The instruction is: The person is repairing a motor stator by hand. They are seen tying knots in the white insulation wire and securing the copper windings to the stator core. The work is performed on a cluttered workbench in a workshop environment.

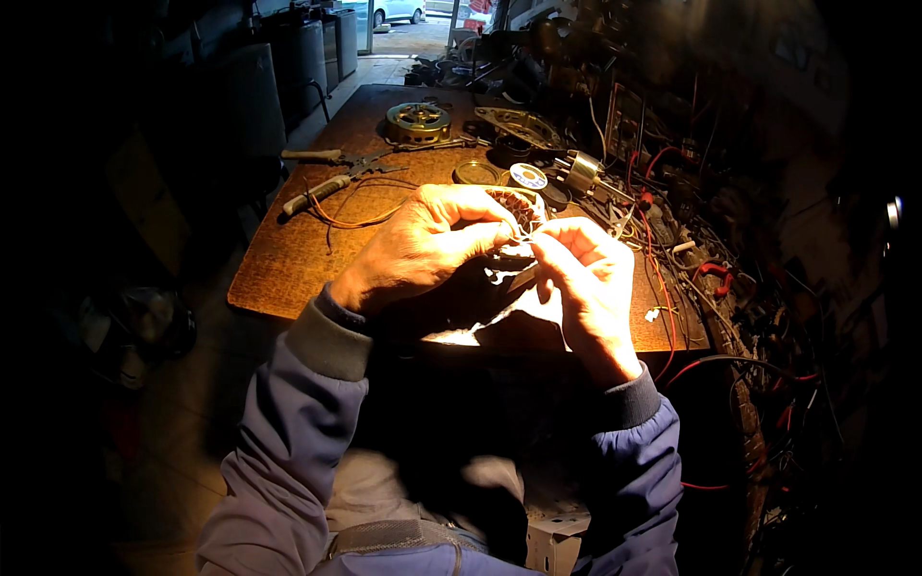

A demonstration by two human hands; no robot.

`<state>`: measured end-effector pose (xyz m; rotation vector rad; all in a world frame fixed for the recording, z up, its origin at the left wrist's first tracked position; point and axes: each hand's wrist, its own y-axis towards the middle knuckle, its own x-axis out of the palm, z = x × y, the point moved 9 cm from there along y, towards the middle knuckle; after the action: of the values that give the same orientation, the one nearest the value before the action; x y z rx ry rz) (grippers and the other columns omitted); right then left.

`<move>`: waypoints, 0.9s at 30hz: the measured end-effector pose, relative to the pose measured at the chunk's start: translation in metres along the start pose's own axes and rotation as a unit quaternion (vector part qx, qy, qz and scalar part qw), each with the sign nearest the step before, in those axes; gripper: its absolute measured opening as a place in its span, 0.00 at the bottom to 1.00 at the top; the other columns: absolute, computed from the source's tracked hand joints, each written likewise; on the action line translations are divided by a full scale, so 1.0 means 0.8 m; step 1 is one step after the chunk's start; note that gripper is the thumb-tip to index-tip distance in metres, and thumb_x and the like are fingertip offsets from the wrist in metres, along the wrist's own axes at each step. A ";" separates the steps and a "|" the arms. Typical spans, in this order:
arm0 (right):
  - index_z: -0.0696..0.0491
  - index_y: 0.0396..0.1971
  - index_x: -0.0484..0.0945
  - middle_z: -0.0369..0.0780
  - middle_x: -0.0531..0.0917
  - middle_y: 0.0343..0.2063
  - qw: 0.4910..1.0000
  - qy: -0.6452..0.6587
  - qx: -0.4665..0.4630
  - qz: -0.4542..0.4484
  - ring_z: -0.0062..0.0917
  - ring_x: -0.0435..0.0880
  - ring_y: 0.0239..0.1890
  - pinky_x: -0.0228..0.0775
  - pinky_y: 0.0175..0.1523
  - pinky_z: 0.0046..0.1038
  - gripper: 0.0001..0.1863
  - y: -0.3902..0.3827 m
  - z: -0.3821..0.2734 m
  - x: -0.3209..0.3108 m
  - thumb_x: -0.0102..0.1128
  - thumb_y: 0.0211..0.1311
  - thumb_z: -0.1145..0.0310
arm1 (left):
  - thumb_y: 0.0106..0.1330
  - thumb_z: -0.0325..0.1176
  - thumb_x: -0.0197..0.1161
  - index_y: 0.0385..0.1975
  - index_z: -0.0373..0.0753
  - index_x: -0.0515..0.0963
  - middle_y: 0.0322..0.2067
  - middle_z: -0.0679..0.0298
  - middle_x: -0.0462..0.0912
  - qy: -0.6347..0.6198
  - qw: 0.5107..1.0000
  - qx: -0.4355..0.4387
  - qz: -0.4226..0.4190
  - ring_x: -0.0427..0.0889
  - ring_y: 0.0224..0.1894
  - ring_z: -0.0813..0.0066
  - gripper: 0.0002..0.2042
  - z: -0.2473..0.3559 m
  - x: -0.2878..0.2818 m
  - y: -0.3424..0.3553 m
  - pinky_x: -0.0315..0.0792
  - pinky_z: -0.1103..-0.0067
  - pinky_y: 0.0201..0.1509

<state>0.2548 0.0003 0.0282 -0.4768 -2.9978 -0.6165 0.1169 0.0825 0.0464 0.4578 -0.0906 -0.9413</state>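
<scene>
Under the bright light, both my hands meet at the near side of a ring-shaped motor stator (520,204) with dark coil slots. My left hand (413,245) is closed, thumb and forefinger pinching a thin pale strand (521,236) by the stator's edge. My right hand (588,278) comes from the other side, its fingertips pinched on the same strand. My fingers cover part of the stator, and the strand's exact path is too small to follow. A white-topped round spool (528,177) stands just beyond the stator.
On the brown wooden table (279,269), two pliers-like tools with pale handles (317,195) lie left, near a loop of orange wire (351,224). A brass-coloured round housing (419,123) sits farther back. A metal motor part (582,173) and tangled red leads (661,278) crowd the right side.
</scene>
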 end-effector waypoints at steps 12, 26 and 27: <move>0.54 0.35 0.84 0.39 0.82 0.25 0.802 -0.425 -0.402 0.122 0.25 0.81 0.21 0.74 0.31 0.24 0.10 -0.081 -0.057 0.026 0.75 0.55 0.82 | 0.76 0.26 0.64 0.43 0.30 0.87 0.37 0.63 0.88 -0.069 0.996 -0.035 0.042 0.84 0.40 0.80 0.07 0.003 0.003 0.002 0.78 0.80 0.47; 0.60 0.38 0.84 0.43 0.85 0.33 0.898 -0.288 -0.324 0.077 0.27 0.86 0.36 0.77 0.44 0.25 0.09 -0.059 -0.030 0.017 0.70 0.60 0.86 | 0.76 0.27 0.64 0.43 0.29 0.87 0.39 0.63 0.88 -0.044 0.997 -0.040 0.040 0.85 0.42 0.78 0.08 -0.005 -0.002 0.001 0.78 0.80 0.48; 0.62 0.40 0.84 0.42 0.85 0.35 0.923 -0.253 -0.280 0.068 0.25 0.85 0.40 0.77 0.48 0.25 0.09 -0.057 -0.026 0.015 0.68 0.61 0.87 | 0.76 0.27 0.64 0.43 0.29 0.87 0.39 0.63 0.88 -0.047 0.997 -0.036 0.042 0.85 0.41 0.79 0.08 -0.005 -0.002 0.001 0.78 0.81 0.48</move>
<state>0.2287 -0.0446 0.0316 -0.9988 -3.1493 -1.5662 0.1174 0.0853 0.0430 0.3410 -0.1608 -0.8807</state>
